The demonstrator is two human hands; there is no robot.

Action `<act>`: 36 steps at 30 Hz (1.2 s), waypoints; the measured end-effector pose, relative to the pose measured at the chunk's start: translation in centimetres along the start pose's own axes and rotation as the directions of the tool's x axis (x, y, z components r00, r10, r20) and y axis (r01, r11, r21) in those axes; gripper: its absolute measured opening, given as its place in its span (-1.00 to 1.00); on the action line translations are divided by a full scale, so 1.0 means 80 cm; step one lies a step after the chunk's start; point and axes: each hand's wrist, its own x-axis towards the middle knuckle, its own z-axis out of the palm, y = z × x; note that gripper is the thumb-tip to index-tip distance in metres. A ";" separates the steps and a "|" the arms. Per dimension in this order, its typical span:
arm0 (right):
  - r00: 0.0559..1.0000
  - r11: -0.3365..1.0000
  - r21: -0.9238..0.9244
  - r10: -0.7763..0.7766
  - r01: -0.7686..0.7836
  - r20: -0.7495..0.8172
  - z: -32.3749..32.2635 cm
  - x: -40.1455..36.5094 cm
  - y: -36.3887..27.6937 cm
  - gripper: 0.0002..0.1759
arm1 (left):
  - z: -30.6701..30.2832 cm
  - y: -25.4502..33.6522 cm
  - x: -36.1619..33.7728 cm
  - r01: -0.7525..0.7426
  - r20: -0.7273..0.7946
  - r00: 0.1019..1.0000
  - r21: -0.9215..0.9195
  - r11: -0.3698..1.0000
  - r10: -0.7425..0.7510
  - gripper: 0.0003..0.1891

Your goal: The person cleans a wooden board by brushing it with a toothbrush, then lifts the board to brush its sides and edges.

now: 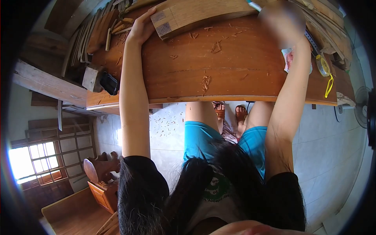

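Timber block (pixel 203 15) lies on the wooden tabletop (pixel 176 83) beyond curled shavings (pixel 216 47), the left hand (pixel 141 28) against its dark-patched end, grip unclear. Blur covers the right hand (pixel 282 24) beside a white-and-teal stick (pixel 254 5); whether it pinches that cannot be told.

Premises consistent with a small woodworking workshop, possibly within a home. The worktop (pixel 172 84) is littered with curled wood shavings (pixel 205 82) and bears a thick wooden board (pixel 203 15). Timber strips (pixel 84 37) are stacked at its left end, further lengths (pixel 325 29) at its right, near a tape measure (pixel 322 65). Domestic indications: pale tiled floor (pixel 329 145), standing fan (pixel 362 107), barred window (pixel 39 158).
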 end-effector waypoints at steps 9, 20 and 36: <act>0.990 1.000 -0.028 -0.016 0.012 -0.144 0.000 0.011 0.012 -0.58 | -0.007 -0.003 0.005 -0.010 0.016 1.000 0.021 1.000 0.009 -0.44; 0.982 0.995 0.050 -0.071 0.081 -0.173 0.005 0.066 0.048 -0.59 | -0.009 -0.003 0.006 0.014 -0.005 1.000 -0.004 1.000 -0.014 -0.46; 0.978 0.995 0.012 0.097 -0.097 -0.187 0.014 0.010 -0.015 -0.36 | -0.007 -0.002 0.004 0.009 -0.017 1.000 0.010 1.000 -0.008 -0.46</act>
